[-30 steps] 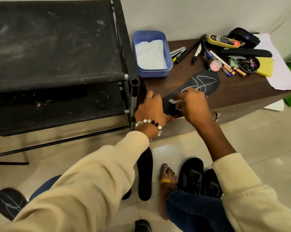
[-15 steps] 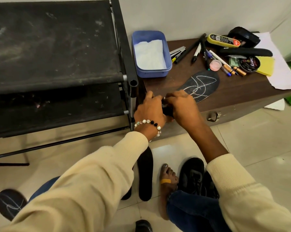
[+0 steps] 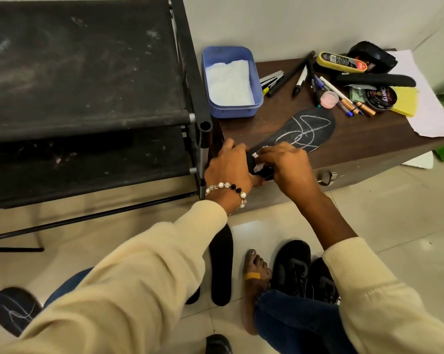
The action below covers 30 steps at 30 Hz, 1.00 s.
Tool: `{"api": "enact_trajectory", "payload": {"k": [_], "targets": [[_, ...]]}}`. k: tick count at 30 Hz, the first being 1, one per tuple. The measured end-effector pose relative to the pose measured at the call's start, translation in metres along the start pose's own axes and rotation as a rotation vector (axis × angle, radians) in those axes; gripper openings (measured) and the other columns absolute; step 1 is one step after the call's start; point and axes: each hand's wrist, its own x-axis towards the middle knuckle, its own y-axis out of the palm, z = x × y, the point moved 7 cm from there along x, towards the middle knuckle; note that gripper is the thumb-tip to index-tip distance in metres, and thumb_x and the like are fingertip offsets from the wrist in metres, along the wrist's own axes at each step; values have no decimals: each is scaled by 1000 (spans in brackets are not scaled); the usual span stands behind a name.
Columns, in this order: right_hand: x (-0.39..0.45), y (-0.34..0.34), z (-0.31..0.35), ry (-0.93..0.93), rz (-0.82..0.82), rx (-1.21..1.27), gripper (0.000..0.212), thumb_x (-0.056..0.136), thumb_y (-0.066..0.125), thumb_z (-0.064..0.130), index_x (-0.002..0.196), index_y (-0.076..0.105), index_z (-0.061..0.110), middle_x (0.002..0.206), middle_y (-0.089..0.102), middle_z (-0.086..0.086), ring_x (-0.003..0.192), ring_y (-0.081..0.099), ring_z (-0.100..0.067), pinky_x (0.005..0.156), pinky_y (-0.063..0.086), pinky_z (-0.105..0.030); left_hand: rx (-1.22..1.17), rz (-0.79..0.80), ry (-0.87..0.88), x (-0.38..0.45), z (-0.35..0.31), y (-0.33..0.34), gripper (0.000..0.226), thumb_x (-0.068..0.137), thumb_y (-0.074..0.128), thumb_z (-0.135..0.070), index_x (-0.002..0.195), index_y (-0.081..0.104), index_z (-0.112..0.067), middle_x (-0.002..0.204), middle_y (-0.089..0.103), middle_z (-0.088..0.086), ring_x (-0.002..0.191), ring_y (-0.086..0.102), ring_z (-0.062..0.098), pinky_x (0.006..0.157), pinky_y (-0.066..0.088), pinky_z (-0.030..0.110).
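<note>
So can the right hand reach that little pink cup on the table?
Probably yes. The pink cup stands just beyond the toe of the insole, with nothing tall between it and the right hand. But that hand is pinching a white piece, so it would need to let go first.

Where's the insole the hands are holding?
In the head view, the insole lies slantwise on the brown table, in front of the blue box; the left hand holds its heel end while the right hand pinches a white wad against it.
</note>
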Motion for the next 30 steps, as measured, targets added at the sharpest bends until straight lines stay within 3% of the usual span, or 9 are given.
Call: {"api": "enact_trajectory", "payload": {"k": [5,8,10,13,15,18,20,26,30], "targets": [[13,3,-25,208,-70,-39,31,73,50,2,94,73,4,95,71,-13,93,59,-36,74,49,-36,28,25,-8,0,-1,0,69,62,85,-47,120,57,-21,124,45,0,104,57,29,81,54,42],[13,12,-10,134,16,-57,24,72,65,5,95,73,6,95,70,-12,92,60,-33,71,48,-34,12,7,-4,-1,0,0,64,63,84,-46,116,59,-21,122,47,0,100,59,30,79,54,42],[6,12,6,20,29,-28,22,63,73,1,83,75,8,83,71,-9,79,64,-31,60,51,-31,13,-16,4,0,0,-1,55,68,82,-42,114,60,-21,121,48,0,100,60,31,78,54,43],[-7,2,11,-87,-9,19,24,54,61,2,71,76,10,72,72,-6,64,66,-29,52,52,-29,15,-10,-1,1,0,-2,59,66,83,-44,116,60,-21,121,48,-1,101,60,30,79,54,42],[-8,-5,-7,6,-20,23,27,57,59,0,77,76,8,77,73,-9,69,67,-31,58,54,-32,23,16,-11,1,0,-1,69,62,85,-48,120,59,-22,124,47,-1,104,58,29,81,53,42],[1,1,-34,237,13,-55,32,76,58,-4,103,72,7,101,70,-16,96,61,-36,80,49,-38,33,31,-12,1,-1,1,70,62,85,-46,121,57,-21,126,45,-1,105,57,28,80,52,39],[9,6,-32,264,-5,-70,31,81,53,-1,106,71,4,102,67,-19,100,57,-36,83,46,-40,39,28,-7,0,-3,1,68,63,85,-45,120,57,-20,126,45,0,104,57,28,78,51,38],[7,7,10,-17,-4,17,25,62,57,8,79,75,8,78,72,-9,76,66,-30,58,51,-29,40,-22,5,0,-2,-2,50,71,79,-41,112,61,-19,119,47,1,98,60,32,74,52,40],[-4,-7,-7,-14,-83,68,27,60,55,5,76,76,10,75,73,-7,66,67,-30,58,54,-33,47,22,-4,2,0,1,66,64,83,-48,118,59,-20,124,46,0,103,57,30,78,52,40]]}}
